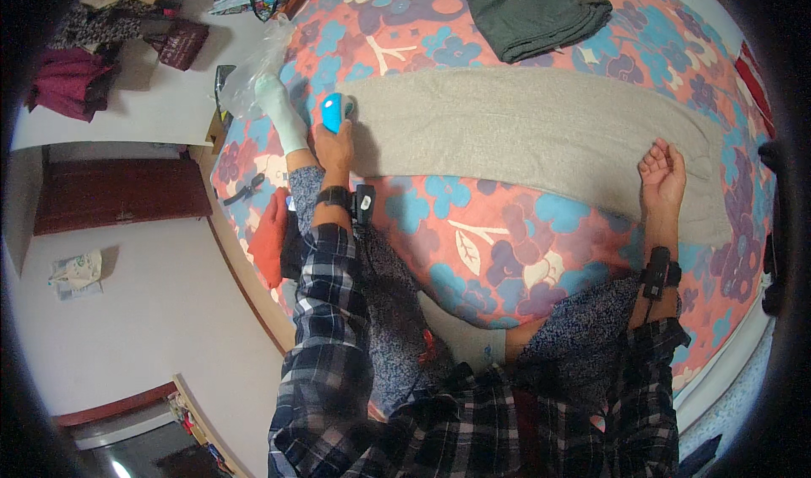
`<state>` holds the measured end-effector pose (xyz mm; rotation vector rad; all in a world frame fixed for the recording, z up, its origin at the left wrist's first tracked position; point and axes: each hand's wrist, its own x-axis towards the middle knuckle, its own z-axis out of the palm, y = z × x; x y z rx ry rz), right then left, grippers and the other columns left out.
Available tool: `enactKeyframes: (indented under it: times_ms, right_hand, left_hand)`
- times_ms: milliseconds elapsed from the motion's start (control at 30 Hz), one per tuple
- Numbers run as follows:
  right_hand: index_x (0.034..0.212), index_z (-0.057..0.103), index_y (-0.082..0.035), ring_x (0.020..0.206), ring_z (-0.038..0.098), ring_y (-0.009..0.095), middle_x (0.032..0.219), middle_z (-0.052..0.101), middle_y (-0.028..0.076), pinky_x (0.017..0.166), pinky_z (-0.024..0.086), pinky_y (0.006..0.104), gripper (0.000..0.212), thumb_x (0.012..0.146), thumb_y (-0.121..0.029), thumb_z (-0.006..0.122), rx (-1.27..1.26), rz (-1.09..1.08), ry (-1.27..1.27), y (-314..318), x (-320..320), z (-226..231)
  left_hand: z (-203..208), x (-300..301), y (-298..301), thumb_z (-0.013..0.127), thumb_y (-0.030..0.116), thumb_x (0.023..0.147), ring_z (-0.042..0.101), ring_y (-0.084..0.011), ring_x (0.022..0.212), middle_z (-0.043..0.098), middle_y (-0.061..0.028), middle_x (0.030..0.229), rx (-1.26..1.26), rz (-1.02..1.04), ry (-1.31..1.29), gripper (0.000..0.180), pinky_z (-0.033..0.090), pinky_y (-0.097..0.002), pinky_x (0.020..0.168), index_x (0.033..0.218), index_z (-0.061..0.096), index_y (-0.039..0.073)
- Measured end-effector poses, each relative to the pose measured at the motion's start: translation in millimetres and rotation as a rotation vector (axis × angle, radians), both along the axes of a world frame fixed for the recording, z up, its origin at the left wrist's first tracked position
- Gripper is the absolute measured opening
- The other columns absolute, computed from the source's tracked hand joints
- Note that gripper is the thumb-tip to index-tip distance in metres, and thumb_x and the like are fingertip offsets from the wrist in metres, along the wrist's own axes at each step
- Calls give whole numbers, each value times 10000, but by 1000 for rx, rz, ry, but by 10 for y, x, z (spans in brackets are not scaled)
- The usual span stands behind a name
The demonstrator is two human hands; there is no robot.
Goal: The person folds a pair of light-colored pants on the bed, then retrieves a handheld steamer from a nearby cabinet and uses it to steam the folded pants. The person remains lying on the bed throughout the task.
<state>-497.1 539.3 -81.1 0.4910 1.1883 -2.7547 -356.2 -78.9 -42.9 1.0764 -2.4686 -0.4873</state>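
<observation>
My left hand (335, 147) is closed round a small, rounded blue-and-grey handheld tool (332, 113), whose exact kind I cannot make out. It is at the left end of a long beige cloth (507, 131), which lies stretched sideways across the bed; whether the tool touches the cloth is unclear. Palm up, my right hand (662, 174) rests at the cloth's right part with loosely curled fingers and nothing in them. Both wrists wear black bands with small devices.
A folded dark green garment (537, 13) lies on the far side of the flowered bedspread (481, 224). My socked foot (283, 114) is beside a clear plastic bag (247, 85). Red cloth (269, 237) and a black strap (245, 188) lie along the left edge.
</observation>
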Motion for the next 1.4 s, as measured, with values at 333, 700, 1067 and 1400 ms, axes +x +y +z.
enactKeyframes:
  times_ms: [333,700,1067,1400]
  right_hand:
    - [1062,624,23,728,558,147,834,634,51,661,457,281,270,995,-231,560,57,-28,-26,-61,12,29]
    - [1064,629,5,730,579,155,822,639,47,661,463,288,282,1007,-253,531,28,38,11,10,4,-23]
    - [1063,635,-7,739,572,149,830,634,40,658,459,288,279,1005,-263,543,29,32,-9,13,-30,-79]
    - [1074,630,-5,754,567,147,860,618,40,671,471,292,289,1005,-270,537,-14,26,23,35,-18,-37]
  left_hand:
    - [81,-302,-155,671,446,845,614,-484,1095,647,-324,1142,21,14,-93,672,459,-541,945,1257,536,-69]
    - [25,-263,-188,697,449,833,628,-483,1056,659,-323,1095,-11,7,-38,648,478,-518,913,1203,565,-66]
    - [36,88,-253,684,451,839,630,-500,1023,657,-337,1047,-3,-28,-26,598,480,-534,889,1112,572,-69]
    - [122,721,257,709,423,838,628,-490,1063,649,-358,1108,15,132,-31,663,479,-490,929,1192,584,-123]
